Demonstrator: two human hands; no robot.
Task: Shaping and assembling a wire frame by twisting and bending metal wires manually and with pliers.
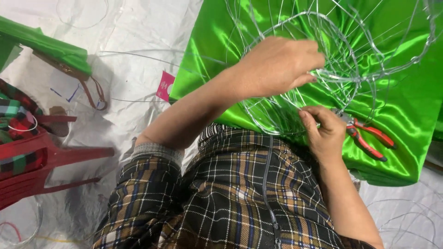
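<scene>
Hands [277, 69] on wire frame [341, 50]

wire frame [323, 55]: runs off top and right edges | pliers [369, 138]: jaws hidden behind right hand [323, 127] | left hand [277, 64]: fingertips lost among wires, grip unclear | red chair [41, 161]: cut by left edge | green cloth [406, 92]: cut at right edge

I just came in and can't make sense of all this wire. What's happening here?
A person in a plaid jacket is working on a wire frame that lies on shiny green fabric. The left hand grips the frame's wires from above, while the right hand pinches a wire at its lower edge. Red-handled pliers lie on the fabric beside the right hand. A red plastic chair stands off to the left.
</scene>
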